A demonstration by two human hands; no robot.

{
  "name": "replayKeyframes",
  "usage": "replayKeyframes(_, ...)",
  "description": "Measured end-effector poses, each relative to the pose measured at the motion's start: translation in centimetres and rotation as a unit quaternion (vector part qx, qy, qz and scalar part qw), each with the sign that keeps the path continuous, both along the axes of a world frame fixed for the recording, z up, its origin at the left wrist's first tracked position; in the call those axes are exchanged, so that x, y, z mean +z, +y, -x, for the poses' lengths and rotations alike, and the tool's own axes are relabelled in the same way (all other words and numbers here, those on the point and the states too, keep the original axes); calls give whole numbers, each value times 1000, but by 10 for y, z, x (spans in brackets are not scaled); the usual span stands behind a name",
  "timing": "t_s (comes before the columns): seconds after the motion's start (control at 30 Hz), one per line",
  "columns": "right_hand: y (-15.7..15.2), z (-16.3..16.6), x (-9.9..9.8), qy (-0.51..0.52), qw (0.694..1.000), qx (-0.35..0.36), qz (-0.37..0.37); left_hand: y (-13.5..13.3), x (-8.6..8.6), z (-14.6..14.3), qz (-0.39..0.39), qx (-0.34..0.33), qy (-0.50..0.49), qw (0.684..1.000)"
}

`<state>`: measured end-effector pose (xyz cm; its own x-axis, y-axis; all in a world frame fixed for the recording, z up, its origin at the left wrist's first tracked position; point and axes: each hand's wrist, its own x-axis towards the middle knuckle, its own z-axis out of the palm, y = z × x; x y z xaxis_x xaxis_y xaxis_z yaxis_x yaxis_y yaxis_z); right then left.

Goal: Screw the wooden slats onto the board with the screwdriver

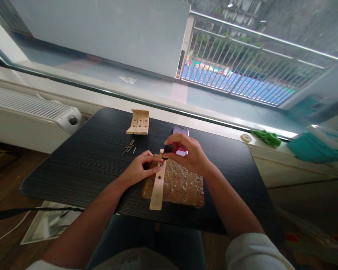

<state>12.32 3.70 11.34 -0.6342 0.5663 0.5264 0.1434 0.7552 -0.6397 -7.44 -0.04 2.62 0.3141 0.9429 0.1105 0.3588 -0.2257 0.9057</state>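
Table, black and wood-grained, stands against the windowsill, with a white radiator to its left. Outside the glass runs a metal railing. At the right of the sill sit one roll of tape, one green cloth and one teal container; what the container holds cannot be made out. By the table's left side, down low, is a shallow pale tray with light-coloured, indistinct things in it, and a black strap crosses above it.

One wooden strip lies lengthwise over the left part of one rough brown block, its near end sticking out past the block's near edge. The left hand has thumb and index finger laid on the strip; whether they close around it cannot be told. The right hand pinches one dark tool above the strip's far part, and partly blocks the view of one phone behind it.

Further back, three holed wooden pieces stand side by side, six holes showing. Nearer lie several metal pins, most overlapping, so their exact number is unclear; one rests just apart.
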Motion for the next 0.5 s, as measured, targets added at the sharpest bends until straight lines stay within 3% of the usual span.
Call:
replayKeyframes(0.27, -3, -9, 8, -51, 996, 26, 62, 0, -2, 2, 3, -7, 7, 1000)
replayKeyframes(0.5, -1, -11, 12, -57, 997, 43, 43, 0, -3, 1, 3, -2, 6, 1000)
